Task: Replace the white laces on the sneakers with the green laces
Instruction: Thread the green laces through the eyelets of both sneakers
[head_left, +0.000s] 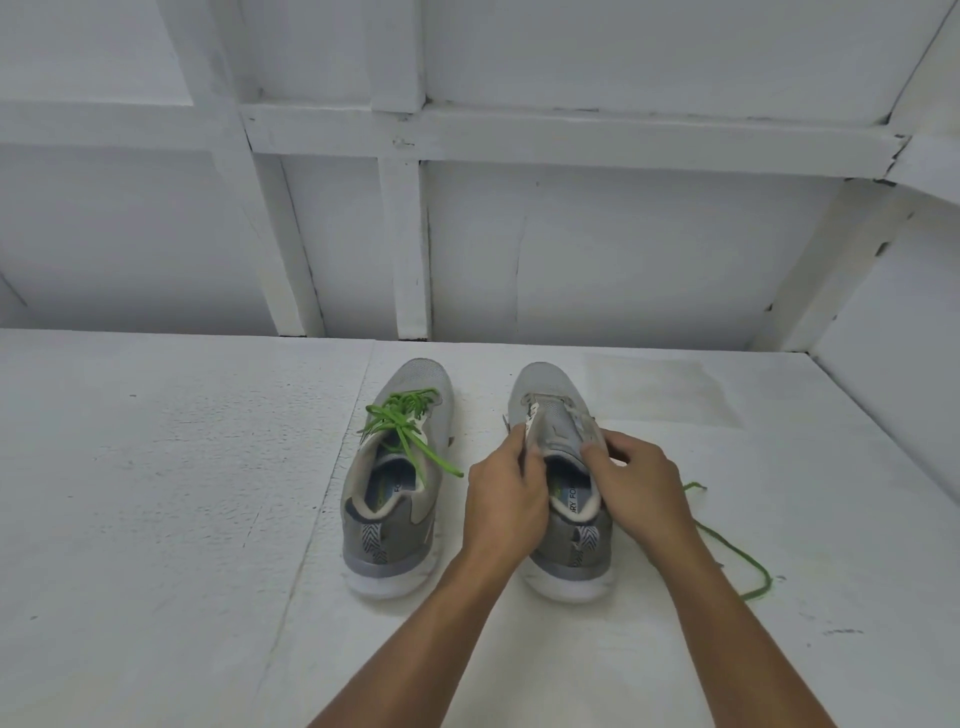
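The right-hand sneaker is taken as the landmark. It is stood on the white surface with its toe pointing away from the person. Its throat is gripped from both sides. The left edge of the opening is pinched by the left hand, thumb and curled fingers closed on the eyelet strip. The right edge, beside the tongue, is pinched in the same way by the right hand. No lace is seen threaded through this shoe's eyelets, though part of the throat is hidden by the fingers.

Just to the left of the landmark, parallel and apart from it, the other sneaker is stood. It is already laced with a green lace, tied in a bow with one end trailing toward the landmark. To the right of the landmark, a loose green lace is lain on the surface, partly covered by the right forearm.

The task is judged to be roughly half done: one shoe is finished, while the landmark shoe appears stripped and remains to be threaded and tied. The white laces are not visible anywhere.
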